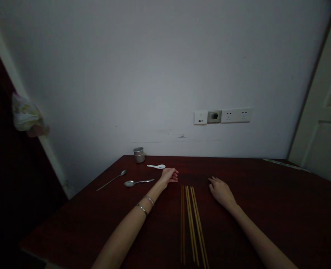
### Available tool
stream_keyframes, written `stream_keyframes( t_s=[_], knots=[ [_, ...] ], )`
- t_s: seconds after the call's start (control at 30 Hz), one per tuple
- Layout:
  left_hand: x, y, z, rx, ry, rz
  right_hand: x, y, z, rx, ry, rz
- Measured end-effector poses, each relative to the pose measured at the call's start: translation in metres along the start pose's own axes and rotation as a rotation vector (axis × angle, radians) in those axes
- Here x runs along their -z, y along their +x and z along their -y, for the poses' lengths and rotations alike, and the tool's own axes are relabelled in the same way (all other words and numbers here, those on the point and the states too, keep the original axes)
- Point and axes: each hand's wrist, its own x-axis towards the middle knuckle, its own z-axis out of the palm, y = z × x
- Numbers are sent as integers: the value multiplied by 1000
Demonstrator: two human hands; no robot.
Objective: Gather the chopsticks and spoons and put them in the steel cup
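My left hand (170, 175) rests above the table with its fingers loosely curled and a little apart; nothing shows in it. Close by its left side lie a white soup spoon (160, 166) and a metal spoon (130, 183). Flat on the tabletop, with fingers stretched out, is my right hand (221, 191). Between my forearms several chopsticks lie lengthwise in pairs: a darker brown pair (183, 224) on the left, then lighter yellowish chopsticks (192, 224) to the right. Neither hand touches them.
A long-handled metal spoon (123, 172) lies at the table's left. Behind it, near the wall, stands a metal cup (139, 155). The dark red table (266, 209) meets a white wall (165, 74) with sockets (235, 116). A door (328, 112) stands at the right.
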Motion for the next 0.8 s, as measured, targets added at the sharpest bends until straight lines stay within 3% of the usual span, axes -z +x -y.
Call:
stream_keyframes(
  t_s=[0.13,0.3,0.47,0.53,0.63,0.7,0.8],
  knots=[
    [28,-11,-24,-185,74,-86,-5,0,0,18,-25,-17],
    [102,-28,-59,-323,330,-268,-9,-2,-1,57,-83,-43],
    [173,-45,-65,-213,634,-288,-10,-2,-2,75,-115,-52],
    [191,-48,-60,-188,771,-248,-10,-2,-2,79,-126,-53],
    [209,-48,-54,-257,973,-199,-13,-2,-4,81,-137,-61],
    [219,-47,-55,-295,1053,-207,-14,-2,-5,87,-146,-64],
    [236,-49,-60,-245,1112,-264,-17,-1,-7,107,-163,-69]
  ],
)
